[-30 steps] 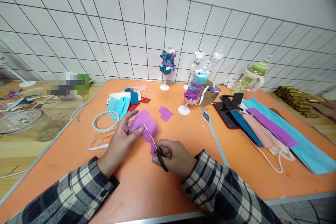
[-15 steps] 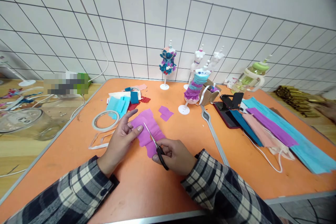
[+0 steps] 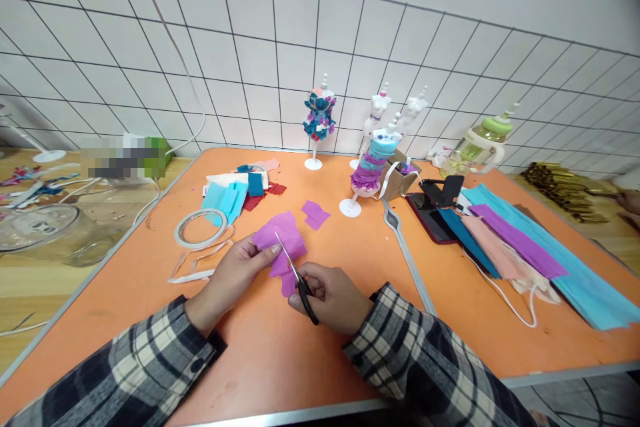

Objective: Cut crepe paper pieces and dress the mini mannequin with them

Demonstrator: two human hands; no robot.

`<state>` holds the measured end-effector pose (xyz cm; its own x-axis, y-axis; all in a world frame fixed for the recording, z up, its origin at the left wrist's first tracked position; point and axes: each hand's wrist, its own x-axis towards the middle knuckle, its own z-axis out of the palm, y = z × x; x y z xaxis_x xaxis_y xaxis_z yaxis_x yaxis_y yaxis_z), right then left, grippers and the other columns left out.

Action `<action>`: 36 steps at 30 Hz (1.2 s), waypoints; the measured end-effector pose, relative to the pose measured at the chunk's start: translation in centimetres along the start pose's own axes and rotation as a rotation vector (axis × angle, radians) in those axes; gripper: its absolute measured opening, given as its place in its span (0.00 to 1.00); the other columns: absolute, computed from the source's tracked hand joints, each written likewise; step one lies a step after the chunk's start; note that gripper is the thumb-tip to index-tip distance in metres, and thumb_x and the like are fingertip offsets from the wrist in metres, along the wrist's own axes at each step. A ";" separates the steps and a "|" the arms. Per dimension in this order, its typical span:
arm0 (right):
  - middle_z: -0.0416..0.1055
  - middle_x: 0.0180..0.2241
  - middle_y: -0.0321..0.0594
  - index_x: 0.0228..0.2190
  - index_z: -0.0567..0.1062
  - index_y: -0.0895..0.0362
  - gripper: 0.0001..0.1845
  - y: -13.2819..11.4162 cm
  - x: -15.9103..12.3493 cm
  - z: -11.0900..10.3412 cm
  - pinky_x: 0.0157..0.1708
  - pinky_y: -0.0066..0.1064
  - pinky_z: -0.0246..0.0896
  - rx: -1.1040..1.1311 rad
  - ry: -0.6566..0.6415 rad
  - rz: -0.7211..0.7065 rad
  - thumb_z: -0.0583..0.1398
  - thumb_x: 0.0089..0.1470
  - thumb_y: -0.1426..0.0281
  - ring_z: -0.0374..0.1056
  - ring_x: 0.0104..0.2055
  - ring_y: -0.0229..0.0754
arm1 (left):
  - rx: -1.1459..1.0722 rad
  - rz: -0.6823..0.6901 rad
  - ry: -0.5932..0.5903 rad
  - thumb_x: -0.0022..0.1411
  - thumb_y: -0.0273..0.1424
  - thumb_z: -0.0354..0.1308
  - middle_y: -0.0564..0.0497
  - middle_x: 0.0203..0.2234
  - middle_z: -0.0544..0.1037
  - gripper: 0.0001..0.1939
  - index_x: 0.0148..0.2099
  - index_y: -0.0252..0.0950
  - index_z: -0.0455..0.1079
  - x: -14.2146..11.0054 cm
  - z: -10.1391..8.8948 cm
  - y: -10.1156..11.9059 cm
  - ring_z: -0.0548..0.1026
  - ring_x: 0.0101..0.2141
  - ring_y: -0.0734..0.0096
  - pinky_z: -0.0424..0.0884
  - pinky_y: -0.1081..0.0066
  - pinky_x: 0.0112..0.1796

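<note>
Between thumb and fingers, my left hand [image 3: 237,270] pinches a piece of purple crepe paper [image 3: 286,230] by its left side. My right hand [image 3: 333,297] grips black-handled scissors [image 3: 306,299], fingers curled around the handles. The slim silver blades lie against the paper, pointing up and left toward my left thumb. A narrower lower strip of the paper hangs beside the blades. Just beyond it, a small purple scrap [image 3: 315,215] rests on the orange table [image 3: 280,367]. A roll of double-sided tape [image 3: 200,228] lies left of the paper, with loose backing strips [image 3: 193,275] in front of it.
Small dress forms stand at the back, one with blue flowers [image 3: 320,113], another in purple ruffles [image 3: 370,170]. Beside them sits a cardboard box [image 3: 400,180]. Folded crepe paper [image 3: 560,260] and a phone [image 3: 433,220] lie right. Coloured scraps [image 3: 225,200] lie back left.
My left fingers, spread before, have closed around the purple paper's edge. The paper has bunched and tilted, showing less of its right side. The scissors have barely moved.
</note>
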<state>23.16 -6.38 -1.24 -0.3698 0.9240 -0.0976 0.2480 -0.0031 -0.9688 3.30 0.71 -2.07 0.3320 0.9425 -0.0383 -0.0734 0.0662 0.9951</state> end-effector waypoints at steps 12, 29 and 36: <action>0.50 0.16 0.23 0.28 0.69 0.55 0.11 0.2 0.1 -0.1 0.18 0.25 0.39 -0.014 0.017 -0.041 0.66 0.51 0.65 0.45 0.19 0.30 | 0.044 -0.003 -0.045 0.58 0.42 0.66 0.51 0.26 0.79 0.12 0.33 0.37 0.78 0.0 0.1 0.3 0.73 0.28 0.67 0.70 0.69 0.33; 0.55 0.18 0.24 0.30 0.68 0.55 0.12 0.3 0.1 0.0 0.20 0.25 0.44 0.052 -0.004 -0.017 0.66 0.51 0.64 0.50 0.19 0.31 | 0.032 -0.020 -0.108 0.59 0.40 0.66 0.50 0.27 0.80 0.10 0.37 0.38 0.79 -0.1 0.0 -0.2 0.76 0.32 0.61 0.72 0.65 0.37; 0.54 0.17 0.24 0.31 0.71 0.55 0.09 0.7 0.2 0.0 0.19 0.25 0.43 -0.023 0.024 -0.034 0.65 0.52 0.65 0.49 0.18 0.30 | -0.030 -0.032 -0.120 0.59 0.40 0.66 0.49 0.29 0.81 0.11 0.38 0.37 0.79 -0.2 0.2 0.0 0.76 0.33 0.61 0.72 0.64 0.37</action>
<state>23.25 -6.17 -1.92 -0.3566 0.9324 -0.0585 0.2561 0.0374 -0.9659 3.39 0.47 -2.03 0.4445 0.8939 -0.0570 -0.0881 0.1069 0.9904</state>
